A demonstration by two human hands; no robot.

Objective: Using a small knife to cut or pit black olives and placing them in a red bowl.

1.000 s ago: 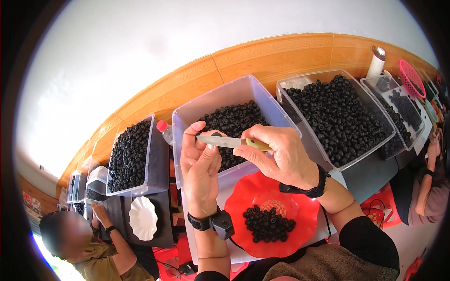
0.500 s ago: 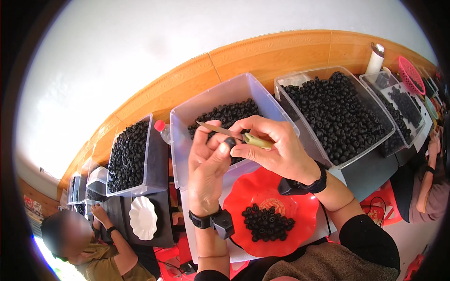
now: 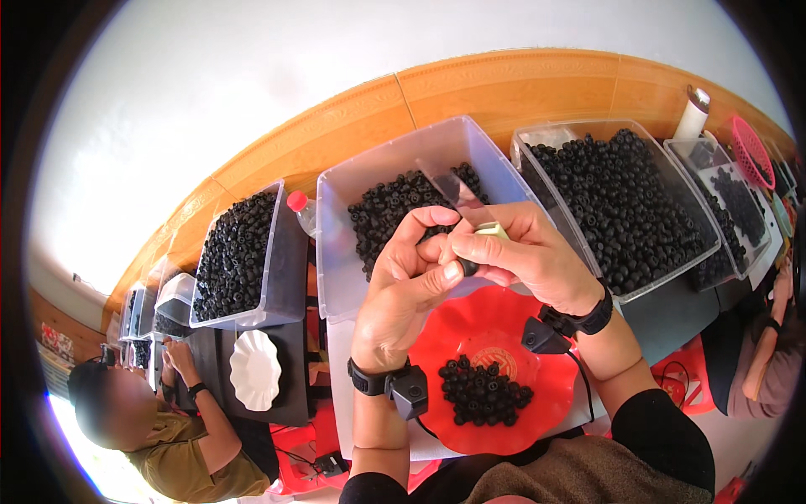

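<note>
My left hand (image 3: 388,298) is closed, thumb and fingers pinching a small black round piece (image 3: 468,267). Against it works my right hand (image 3: 550,260), wrapped round the pale green handle of a knife (image 3: 492,229). The blade, thin and smeared by motion, points up and away over the bin. Fingers hide where blade and piece meet. Below both hands lies a red scalloped plate (image 3: 550,336) with a pile of black pieces (image 3: 485,392). Just beyond them stands a clear bin (image 3: 334,252) partly filled with more such pieces, many showing a hole.
Full bins of black pieces flank mine, one at left (image 3: 290,252) and one at right (image 3: 714,239). A red-capped bottle (image 3: 306,212) stands between bins. A co-worker (image 3: 172,445) sits at left near a white scalloped plate (image 3: 255,370); another person's arm (image 3: 768,361) shows at right.
The knife has swung from lying leftward across my fingers to pointing more upward. My hands have closed in together, and the black piece is now mostly covered. The view has shifted slightly.
</note>
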